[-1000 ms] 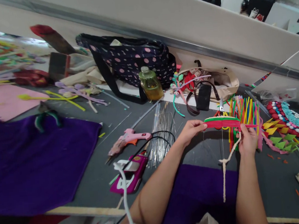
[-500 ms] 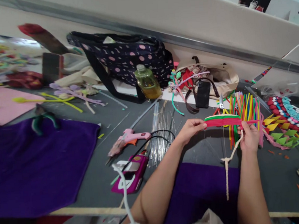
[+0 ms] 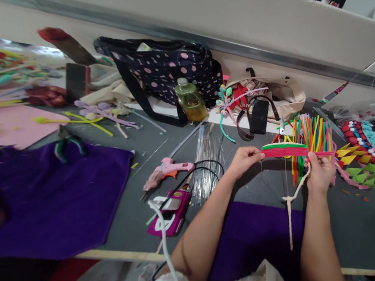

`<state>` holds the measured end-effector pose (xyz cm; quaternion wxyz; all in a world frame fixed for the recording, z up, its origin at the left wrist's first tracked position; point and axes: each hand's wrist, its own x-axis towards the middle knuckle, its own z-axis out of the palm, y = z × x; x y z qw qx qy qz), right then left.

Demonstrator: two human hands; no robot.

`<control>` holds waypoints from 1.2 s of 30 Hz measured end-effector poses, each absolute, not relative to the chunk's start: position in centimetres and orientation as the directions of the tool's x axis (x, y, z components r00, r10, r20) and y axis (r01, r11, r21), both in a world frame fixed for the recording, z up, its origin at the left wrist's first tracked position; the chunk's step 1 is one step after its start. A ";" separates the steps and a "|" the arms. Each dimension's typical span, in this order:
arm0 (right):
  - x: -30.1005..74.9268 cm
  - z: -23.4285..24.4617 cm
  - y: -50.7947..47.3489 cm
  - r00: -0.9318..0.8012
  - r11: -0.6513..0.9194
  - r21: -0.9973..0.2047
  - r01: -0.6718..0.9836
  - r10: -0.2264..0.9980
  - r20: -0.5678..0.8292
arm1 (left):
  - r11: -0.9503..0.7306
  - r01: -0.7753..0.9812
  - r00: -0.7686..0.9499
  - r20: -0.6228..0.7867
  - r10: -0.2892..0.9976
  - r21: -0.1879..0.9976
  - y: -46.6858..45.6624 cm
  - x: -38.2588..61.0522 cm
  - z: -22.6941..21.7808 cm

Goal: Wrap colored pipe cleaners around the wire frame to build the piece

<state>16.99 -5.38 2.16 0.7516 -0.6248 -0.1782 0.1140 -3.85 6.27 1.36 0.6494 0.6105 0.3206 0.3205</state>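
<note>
Above the grey table, both hands stretch a pink-and-green strip piece (image 3: 285, 151) level between them. A pale edging runs along its top. My left hand (image 3: 248, 161) pinches its left end between thumb and fingers. Fingers of my right hand (image 3: 320, 172) are closed on the right end, where a pink tail sticks out past them. From near the right hand hangs a cream fuzzy cord (image 3: 290, 225), forked and joined to a thin upright wire (image 3: 286, 174). A purple cloth (image 3: 256, 234) lies under my forearms.
Colored strips (image 3: 318, 132) and scissors (image 3: 282, 128) lie behind my hands. Left of them are thin wires (image 3: 206, 178), a pink glue gun (image 3: 164, 172), a magenta device (image 3: 172, 219) and pliers (image 3: 66, 143) on purple cloth. Behind stand a bottle (image 3: 191, 101) and a dotted bag (image 3: 165, 73).
The whole view has shifted, so things appear slightly farther right. A blurred brownish shape has come in at the left edge. Both hands keep their hold on the strip piece.
</note>
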 end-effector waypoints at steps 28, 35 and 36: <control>17.4 2.5 -5.4 0.876 0.215 -0.968 -0.132 0.482 -0.013 | 0.203 0.022 0.642 -0.170 0.747 0.979 5.9 -3.6 0.9; 17.3 2.1 -5.2 0.891 0.205 -0.972 -0.117 0.454 -0.011 | 0.217 -0.036 0.599 -0.153 0.786 0.976 6.0 -3.4 0.5; 17.3 2.0 -5.2 0.900 0.210 -0.972 -0.109 0.436 -0.007 | 0.218 -0.050 0.585 -0.149 0.797 0.975 5.9 -3.3 0.5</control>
